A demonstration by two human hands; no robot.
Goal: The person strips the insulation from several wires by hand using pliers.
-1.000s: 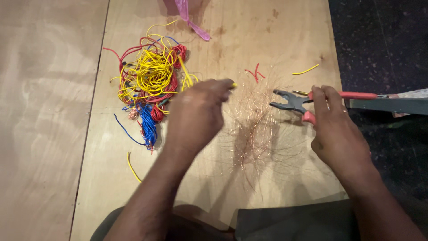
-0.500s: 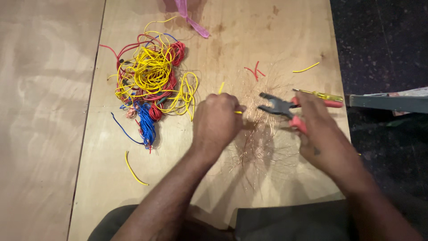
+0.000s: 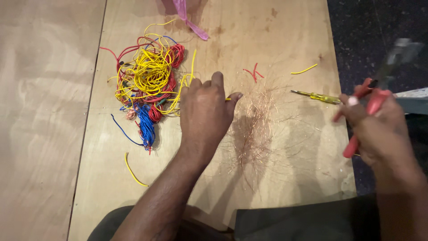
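The yellow wire (image 3: pixel 189 73) runs from the tangled wire pile (image 3: pixel 149 82) on the table (image 3: pixel 276 27), and the left hand (image 3: pixel 205 111) has pinched its end, grip closed on it; right hand (image 3: pixel 379 129) is wrapped around red-handled pliers (image 3: pixel 370 109), lifted off to the side; copper strands (image 3: pixel 256 120) lie between; looks like stripping work, next move needs wire end and pliers brought together.

The right hand (image 3: pixel 379 129) has lifted the red-handled pliers (image 3: pixel 372 105) off the board and drawn them out to the board's right edge, uncovering a yellow screwdriver (image 3: pixel 317 96) lying there. The left hand (image 3: pixel 206 114) has slid left toward the wire tangle (image 3: pixel 149 82), pinching a yellow wire (image 3: pixel 187 76)
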